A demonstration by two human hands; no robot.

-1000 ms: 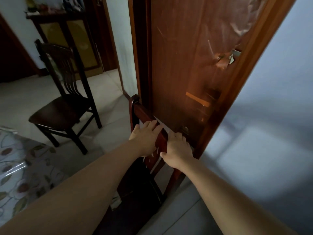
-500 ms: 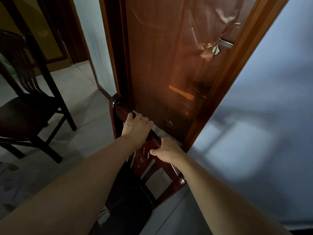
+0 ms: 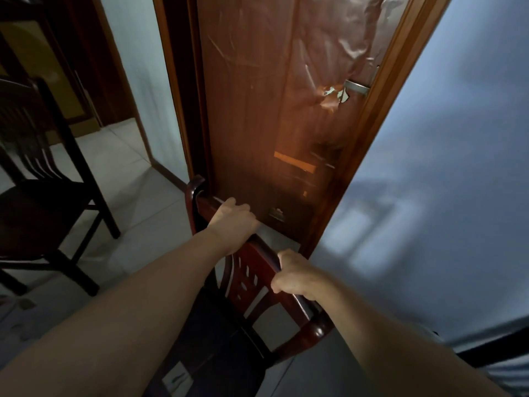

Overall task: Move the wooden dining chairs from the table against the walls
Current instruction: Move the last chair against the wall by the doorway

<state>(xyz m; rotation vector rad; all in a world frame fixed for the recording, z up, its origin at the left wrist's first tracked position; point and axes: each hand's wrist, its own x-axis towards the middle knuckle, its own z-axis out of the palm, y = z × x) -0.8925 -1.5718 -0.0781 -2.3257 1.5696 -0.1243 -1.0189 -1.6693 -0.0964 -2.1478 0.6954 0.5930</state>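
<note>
Hands grip the top rail of a reddish wooden chair (image 3: 252, 279) at lower centre of the frame.

Left hand (image 3: 233, 224) is wrapped over the rail near its upper end, fingers curled down the far side; right hand (image 3: 297, 279) is clenched around the same rail lower right of it. That chair's back stands just in front of a brown door (image 3: 272, 110) with wrinkled film and a metal handle (image 3: 356, 87), beside a pale wall (image 3: 443, 167) at right. A second dark chair (image 3: 43, 196) stands apart on the tiled floor (image 3: 134, 202) at the left edge.
</note>
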